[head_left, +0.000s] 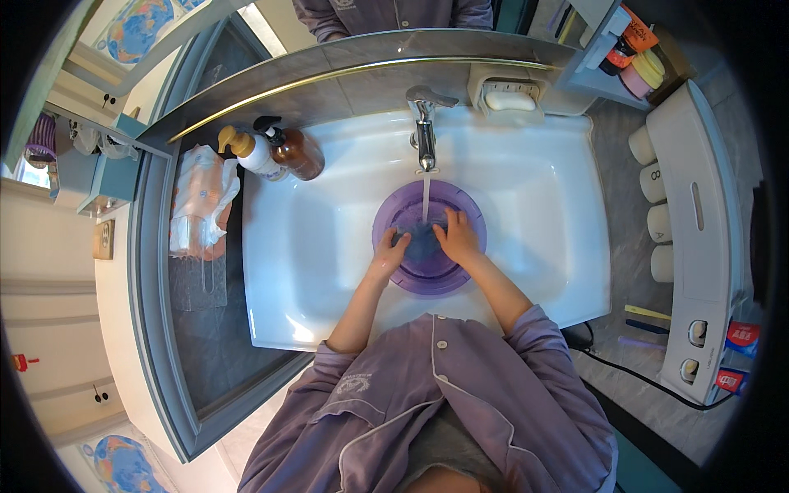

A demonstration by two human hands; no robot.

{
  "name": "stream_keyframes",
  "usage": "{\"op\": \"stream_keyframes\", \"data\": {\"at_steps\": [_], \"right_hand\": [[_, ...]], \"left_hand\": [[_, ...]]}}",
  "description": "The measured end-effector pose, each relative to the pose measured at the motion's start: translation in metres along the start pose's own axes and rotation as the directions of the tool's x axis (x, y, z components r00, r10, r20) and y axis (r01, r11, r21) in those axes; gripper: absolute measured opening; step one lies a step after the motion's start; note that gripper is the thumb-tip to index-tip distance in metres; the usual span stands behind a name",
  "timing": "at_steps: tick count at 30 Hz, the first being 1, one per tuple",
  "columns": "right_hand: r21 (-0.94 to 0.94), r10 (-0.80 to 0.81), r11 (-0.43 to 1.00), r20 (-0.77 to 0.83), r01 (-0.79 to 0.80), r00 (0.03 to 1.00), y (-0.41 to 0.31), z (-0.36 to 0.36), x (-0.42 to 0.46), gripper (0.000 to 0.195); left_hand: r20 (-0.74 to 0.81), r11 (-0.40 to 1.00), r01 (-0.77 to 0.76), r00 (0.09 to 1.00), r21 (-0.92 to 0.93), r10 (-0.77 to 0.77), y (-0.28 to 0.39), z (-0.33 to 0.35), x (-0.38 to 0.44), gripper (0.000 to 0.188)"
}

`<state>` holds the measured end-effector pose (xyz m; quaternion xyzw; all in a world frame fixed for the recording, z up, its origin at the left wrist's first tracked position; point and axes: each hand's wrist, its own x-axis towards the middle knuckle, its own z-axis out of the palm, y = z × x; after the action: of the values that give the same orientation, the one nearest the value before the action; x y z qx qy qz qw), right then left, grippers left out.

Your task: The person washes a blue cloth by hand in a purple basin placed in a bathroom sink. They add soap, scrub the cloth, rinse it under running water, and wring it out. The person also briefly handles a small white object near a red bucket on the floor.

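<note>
A round purple plastic basin (429,285) stands in the white ceramic sink (327,240) under the chrome faucet (425,132). A thin stream of water (426,197) runs from the spout into it. Inside the basin lies a dark blue cloth (422,240), wet and bunched. My left hand (390,251) grips its left edge between thumb and fingers. On the other side, my right hand (457,237) has its thumb on the cloth's right edge, fingers spread towards the basin's far wall. Parts of the cloth are hidden by water and fingers.
Two pump bottles, one white (256,154) and one amber (301,154), stand at the sink's back left corner. A tissue pack (200,203) lies left of them. A bar of soap (510,101) rests in a wall dish. On the right are a toothbrush holder (696,234) and a black cable (641,379).
</note>
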<state>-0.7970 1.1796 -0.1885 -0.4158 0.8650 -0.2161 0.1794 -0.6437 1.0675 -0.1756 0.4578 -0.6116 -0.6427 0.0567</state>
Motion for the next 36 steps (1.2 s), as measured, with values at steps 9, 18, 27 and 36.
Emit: {"op": "stream_keyframes", "data": {"at_steps": [9, 18, 27, 36], "right_hand": [[-0.350, -0.130, 0.885, 0.446, 0.306, 0.885, -0.019, 0.021, -0.014, 0.061], [0.318, 0.236, 0.909, 0.140, -0.269, 0.962, -0.042, 0.042, -0.009, 0.050], [0.684, -0.131, 0.728, 0.067, 0.050, 0.989, -0.111, -0.049, -0.054, 0.031], [0.243, -0.186, 0.955, 0.054, 0.167, 0.981, -0.110, -0.049, -0.033, 0.023]], "left_hand": [[-0.053, 0.984, 0.043, 0.998, 0.171, -0.035, -0.008, 0.014, -0.001, 0.073], [0.172, 0.768, 0.455, 0.888, -0.450, -0.426, 0.019, 0.046, -0.016, 0.085], [0.521, 0.282, 0.532, 0.845, -0.799, -0.119, 0.026, 0.014, 0.005, 0.050], [0.324, 0.353, 0.315, 0.946, -0.881, -0.036, 0.005, 0.034, 0.011, 0.034]]}}
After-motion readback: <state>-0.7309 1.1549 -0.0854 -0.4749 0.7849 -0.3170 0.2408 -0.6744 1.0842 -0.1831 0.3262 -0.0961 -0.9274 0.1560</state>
